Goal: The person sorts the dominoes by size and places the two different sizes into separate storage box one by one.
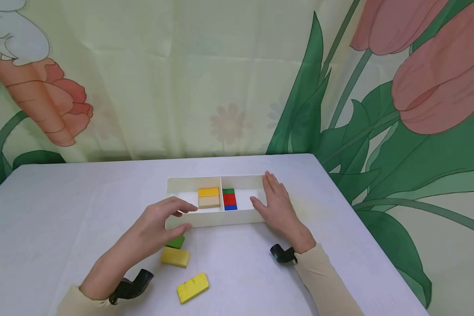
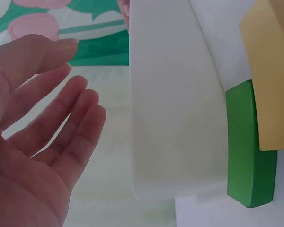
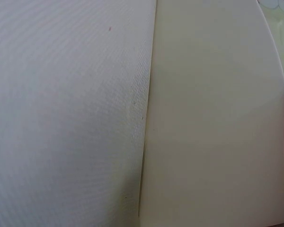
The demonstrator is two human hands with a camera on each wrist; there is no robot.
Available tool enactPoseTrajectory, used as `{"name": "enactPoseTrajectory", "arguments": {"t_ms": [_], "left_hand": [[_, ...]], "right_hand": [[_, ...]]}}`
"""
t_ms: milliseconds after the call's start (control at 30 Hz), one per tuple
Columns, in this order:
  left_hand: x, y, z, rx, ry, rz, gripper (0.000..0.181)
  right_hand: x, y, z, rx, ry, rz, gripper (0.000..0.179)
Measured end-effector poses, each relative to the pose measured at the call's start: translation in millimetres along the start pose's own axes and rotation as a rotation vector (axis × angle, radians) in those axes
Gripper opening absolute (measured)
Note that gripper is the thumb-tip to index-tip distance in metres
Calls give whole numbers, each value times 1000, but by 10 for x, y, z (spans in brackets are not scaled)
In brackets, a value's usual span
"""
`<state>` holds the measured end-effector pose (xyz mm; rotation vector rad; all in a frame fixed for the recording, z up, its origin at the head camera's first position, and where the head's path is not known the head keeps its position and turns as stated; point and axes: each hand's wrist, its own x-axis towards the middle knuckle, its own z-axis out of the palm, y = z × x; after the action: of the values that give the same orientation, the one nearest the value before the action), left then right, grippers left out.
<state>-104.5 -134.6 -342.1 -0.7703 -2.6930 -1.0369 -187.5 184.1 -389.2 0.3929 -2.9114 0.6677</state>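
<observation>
A white box with a divider stands mid-table. Its left compartment holds an orange-yellow block beside a beige block. Against the divider in the right compartment lie green, red and blue blocks. My left hand hovers at the box's front left with loosely bent fingers and nothing in its grasp; the left wrist view confirms this. At the right end, my right hand rests with straight fingers along the box. Only a sliver of it enters the right wrist view, beside the box wall.
In front of the box, partly under the left hand, lies a green block. A yellow block touches or nearly touches it, and another yellow block lies nearer. White cloth covers the table; a printed curtain hangs behind.
</observation>
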Motion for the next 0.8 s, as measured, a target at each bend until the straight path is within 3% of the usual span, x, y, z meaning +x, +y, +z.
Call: {"name": "enactPoseTrajectory", "arguments": {"t_ms": [333, 467, 667, 800], "left_hand": [[-135, 28, 101, -111, -52, 81, 36], [-143, 32, 169, -178, -116, 97, 32], [-149, 25, 249, -282, -242, 34, 27], [-153, 4, 309, -316, -321, 36, 27]], "right_hand": [[9, -15, -15, -10, -4, 6, 81], [19, -6, -12, -14, 0, -3, 81], [22, 0, -5, -16, -8, -3, 80], [16, -2, -11, -20, -11, -1, 80]]}}
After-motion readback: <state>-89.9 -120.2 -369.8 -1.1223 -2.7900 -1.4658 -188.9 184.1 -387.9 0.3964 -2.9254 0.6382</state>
